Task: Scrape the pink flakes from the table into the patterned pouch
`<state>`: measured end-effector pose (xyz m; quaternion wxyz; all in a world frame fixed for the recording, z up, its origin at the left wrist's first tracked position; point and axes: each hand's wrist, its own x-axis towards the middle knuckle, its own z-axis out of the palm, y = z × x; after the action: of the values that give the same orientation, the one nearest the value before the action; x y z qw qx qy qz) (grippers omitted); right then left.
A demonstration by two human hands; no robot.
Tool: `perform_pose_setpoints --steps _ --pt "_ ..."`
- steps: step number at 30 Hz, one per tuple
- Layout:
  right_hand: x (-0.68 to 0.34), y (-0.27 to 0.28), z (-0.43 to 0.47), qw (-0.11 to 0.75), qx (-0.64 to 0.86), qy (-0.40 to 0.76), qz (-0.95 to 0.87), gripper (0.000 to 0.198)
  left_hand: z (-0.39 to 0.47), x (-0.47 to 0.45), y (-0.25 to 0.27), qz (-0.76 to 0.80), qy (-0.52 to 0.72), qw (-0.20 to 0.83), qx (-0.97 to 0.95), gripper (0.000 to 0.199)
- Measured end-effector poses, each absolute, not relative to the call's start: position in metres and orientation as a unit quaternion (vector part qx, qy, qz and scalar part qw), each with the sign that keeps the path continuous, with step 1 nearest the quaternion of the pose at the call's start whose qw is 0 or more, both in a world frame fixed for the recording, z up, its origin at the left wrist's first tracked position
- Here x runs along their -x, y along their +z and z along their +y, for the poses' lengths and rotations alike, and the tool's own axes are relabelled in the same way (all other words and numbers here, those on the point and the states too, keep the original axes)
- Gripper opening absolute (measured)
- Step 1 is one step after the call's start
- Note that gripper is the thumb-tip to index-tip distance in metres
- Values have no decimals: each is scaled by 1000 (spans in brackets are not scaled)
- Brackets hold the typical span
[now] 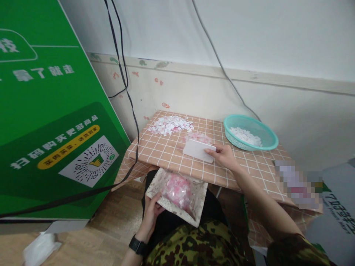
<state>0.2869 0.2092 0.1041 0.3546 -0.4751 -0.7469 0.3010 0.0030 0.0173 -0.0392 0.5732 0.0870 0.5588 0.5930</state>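
My left hand (153,207) grips the left rim of a speckled off-white tray (200,195), held over my lap at the table's near edge. Inside the tray lie pink and clear small pieces (178,190) that look like plastic. My right hand (222,154) pinches the right end of a flat white card (199,149), tilted over the tabletop. Just behind the card is a small spread of pinkish clear pieces (198,137), partly hidden by it. Farther back on the left sits a pile of white and pink small pieces (170,125).
A turquoise basket (271,142) holding white pieces (244,136) stands on the checked tablecloth (163,149) at the right. A tall green panel (91,111) rises at the left, with a black strap (135,122) hanging before it. The wall is behind the table. A white bag (41,249) lies on the floor.
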Motion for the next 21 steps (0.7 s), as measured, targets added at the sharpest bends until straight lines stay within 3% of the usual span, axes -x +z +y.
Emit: perform_pose_setpoints --steps 6,14,17,21 --pt "-279 105 199 338 475 311 -751 55 17 -2 -39 555 592 578 -85 62" --pt "-271 104 177 277 438 496 -697 49 18 -1 -42 554 592 579 -87 64" --pt "-282 103 190 357 475 499 -631 49 18 -1 -43 553 594 578 -84 64" --pt "-299 107 211 470 546 413 -557 56 18 -1 -40 553 592 581 -81 69"
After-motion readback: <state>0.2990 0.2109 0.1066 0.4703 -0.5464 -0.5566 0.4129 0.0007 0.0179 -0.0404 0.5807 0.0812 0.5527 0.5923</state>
